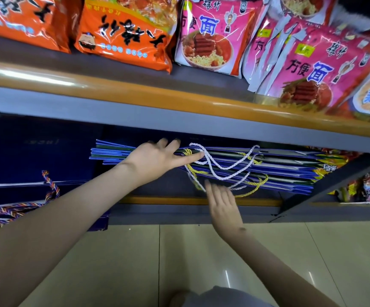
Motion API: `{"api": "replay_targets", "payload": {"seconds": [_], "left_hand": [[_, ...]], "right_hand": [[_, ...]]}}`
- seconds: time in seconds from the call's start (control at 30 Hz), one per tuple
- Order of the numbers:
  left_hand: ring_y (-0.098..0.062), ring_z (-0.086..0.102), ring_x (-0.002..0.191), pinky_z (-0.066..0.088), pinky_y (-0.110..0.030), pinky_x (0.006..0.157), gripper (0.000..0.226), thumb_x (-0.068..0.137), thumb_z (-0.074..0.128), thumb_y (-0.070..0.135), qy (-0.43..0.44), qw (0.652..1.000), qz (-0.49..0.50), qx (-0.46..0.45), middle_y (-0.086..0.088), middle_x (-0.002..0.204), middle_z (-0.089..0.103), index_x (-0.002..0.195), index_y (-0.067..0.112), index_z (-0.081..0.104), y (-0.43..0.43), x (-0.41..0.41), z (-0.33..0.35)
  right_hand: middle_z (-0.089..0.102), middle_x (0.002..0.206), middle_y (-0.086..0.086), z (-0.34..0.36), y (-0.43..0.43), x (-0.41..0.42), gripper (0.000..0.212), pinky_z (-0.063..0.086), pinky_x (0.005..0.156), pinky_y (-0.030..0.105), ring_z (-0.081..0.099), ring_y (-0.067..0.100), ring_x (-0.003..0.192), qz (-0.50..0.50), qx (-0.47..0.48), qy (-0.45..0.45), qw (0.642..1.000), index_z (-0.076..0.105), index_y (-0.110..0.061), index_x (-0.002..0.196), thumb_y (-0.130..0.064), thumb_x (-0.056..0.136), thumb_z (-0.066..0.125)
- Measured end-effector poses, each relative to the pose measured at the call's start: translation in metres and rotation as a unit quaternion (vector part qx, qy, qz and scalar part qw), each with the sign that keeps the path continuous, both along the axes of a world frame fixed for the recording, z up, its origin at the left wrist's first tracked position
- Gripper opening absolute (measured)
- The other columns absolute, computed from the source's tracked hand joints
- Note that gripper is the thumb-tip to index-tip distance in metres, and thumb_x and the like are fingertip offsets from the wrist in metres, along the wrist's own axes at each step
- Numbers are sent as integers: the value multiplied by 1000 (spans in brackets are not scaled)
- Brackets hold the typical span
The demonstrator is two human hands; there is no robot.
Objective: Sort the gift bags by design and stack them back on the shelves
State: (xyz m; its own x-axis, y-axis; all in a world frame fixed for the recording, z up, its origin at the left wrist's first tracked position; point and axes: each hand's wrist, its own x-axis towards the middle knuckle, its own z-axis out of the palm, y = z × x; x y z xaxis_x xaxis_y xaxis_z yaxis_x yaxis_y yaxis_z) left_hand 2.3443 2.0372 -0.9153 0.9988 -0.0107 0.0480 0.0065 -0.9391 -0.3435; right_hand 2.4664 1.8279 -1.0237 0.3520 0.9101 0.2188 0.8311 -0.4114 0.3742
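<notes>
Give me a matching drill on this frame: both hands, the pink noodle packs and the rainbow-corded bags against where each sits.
1 left hand
2 right hand
3 pink noodle packs
4 rainbow-corded bags

A upper shelf, right side
B far left, low
C on the blue bag stack
D under the dangling cords

Pairs: 1-C, 2-D, 3-A, 4-B

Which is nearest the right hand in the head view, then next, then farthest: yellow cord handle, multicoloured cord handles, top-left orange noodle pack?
From the right hand:
1. yellow cord handle, just beyond its fingertips.
2. multicoloured cord handles, lower left.
3. orange noodle pack, upper shelf, far left.
</notes>
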Motion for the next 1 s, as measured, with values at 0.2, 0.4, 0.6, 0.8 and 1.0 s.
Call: {"api": "replay_targets", "payload": {"seconds": [0.2, 0.4, 0.6, 0.8, 1.0], "left_hand": [[-34, 42, 116, 45, -32, 62, 103, 90, 35, -8, 2, 1000, 2, 4, -20, 152, 15, 122, 39, -50, 2, 0, 2], [-34, 39, 124, 49, -37, 81, 108, 92, 39, -6, 19, 1000, -12, -14, -18, 155, 10, 116, 41, -55, -6, -5, -11], [-30, 45, 121, 49, -35, 79, 106, 96, 48, 14, -17, 1000, 0, -15, -14, 155, 21, 125, 27, -53, -7, -8, -22], [-25, 52, 119, 53, -35, 78, 95, 95, 49, 41, -3, 993, 92, -79, -8, 142, 43, 143, 25, -31, -15, -1, -19], [-25, 39, 132, 46, -35, 91, 85, 94, 52, 34, -30, 990, 104, -89, -3, 153, 26, 149, 34, -12, -18, 4, -13]], "right_hand": [[52, 118, 6, 56, 7, -6, 40, 37, 92, 37, 50, 23, 99, 201, 187, 35, 961, 45, -8, 130, -22, 93, 48], [53, 132, 11, 121, 21, 17, 72, 30, 104, 33, 42, 25, 121, 87, 147, 150, 974, 32, -14, 144, -50, 86, 57], [41, 147, 7, 99, 38, 30, 101, 14, 117, 36, 35, 24, 136, -13, -57, 160, 985, 21, -14, 150, -66, 75, 63], [31, 149, 18, 11, 5, -6, 99, 13, 117, 49, 16, 31, 145, 60, 93, 7, 994, 13, -2, 150, -39, 80, 71], [7, 157, 11, -9, 14, 30, 116, -4, 118, 48, -8, 24, 147, 74, 102, -124, 984, -2, -9, 152, -21, 69, 79]]}}
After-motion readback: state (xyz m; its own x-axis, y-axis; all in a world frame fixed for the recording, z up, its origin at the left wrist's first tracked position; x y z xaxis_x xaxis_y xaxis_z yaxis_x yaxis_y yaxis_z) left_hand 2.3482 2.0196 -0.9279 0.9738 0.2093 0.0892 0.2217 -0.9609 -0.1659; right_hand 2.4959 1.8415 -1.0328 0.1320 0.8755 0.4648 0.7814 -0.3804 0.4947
